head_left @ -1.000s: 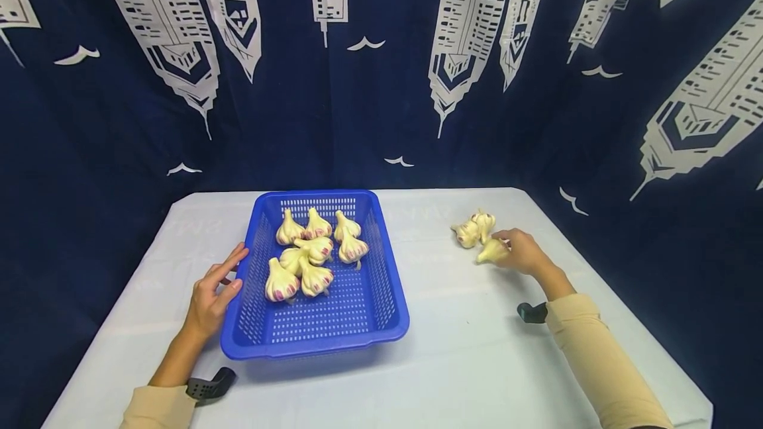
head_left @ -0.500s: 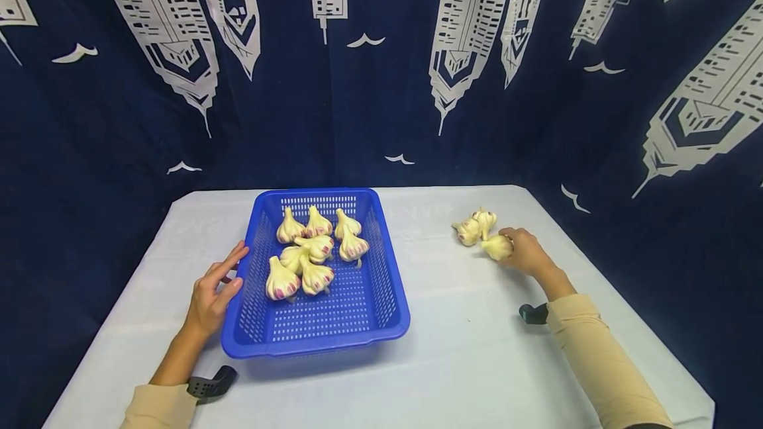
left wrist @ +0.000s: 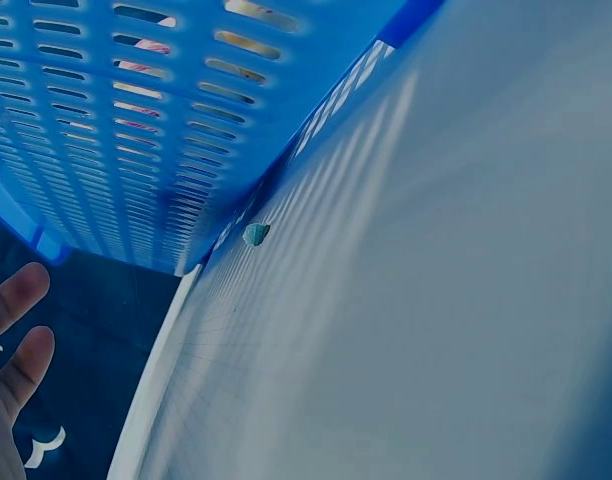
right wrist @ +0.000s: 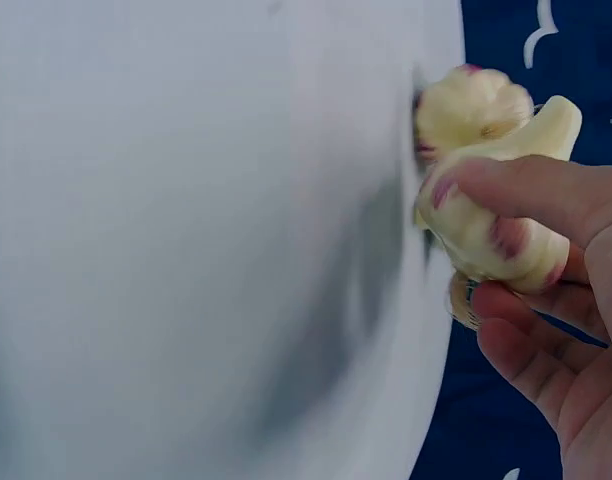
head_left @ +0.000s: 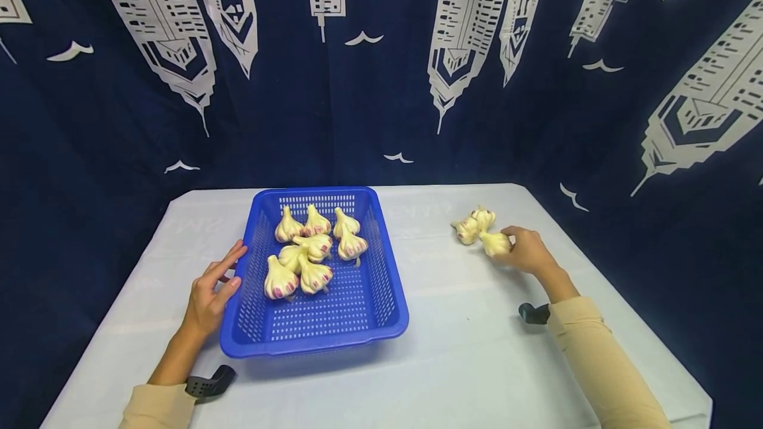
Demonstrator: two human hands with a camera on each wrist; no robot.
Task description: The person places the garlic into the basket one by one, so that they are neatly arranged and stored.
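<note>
My right hand [head_left: 527, 253] pinches a garlic bulb [head_left: 495, 243] between thumb and fingers at the right of the table; the right wrist view shows the thumb lying across the bulb [right wrist: 496, 215]. Two more garlic bulbs [head_left: 473, 226] lie right beside it, one of them partly seen behind as a pale bulb [right wrist: 471, 110]. On the left, my left hand [head_left: 208, 300] rests with extended fingers at the left rim of a blue plastic basket [head_left: 322, 346]. Inside that basket lie several garlic bulbs [head_left: 280, 280] with pink-streaked bases, mostly toward its back and left.
A white cloth covers the table [head_left: 453, 363]. Behind it hangs a dark blue curtain [head_left: 334, 98] with white building prints. In the left wrist view, a small teal-coloured piece [left wrist: 256, 234] shows near the basket's lower edge.
The garlic bulb in my right hand has turned, its stem swinging from the lower left toward the other two bulbs. My left hand and the basket stay in place.
</note>
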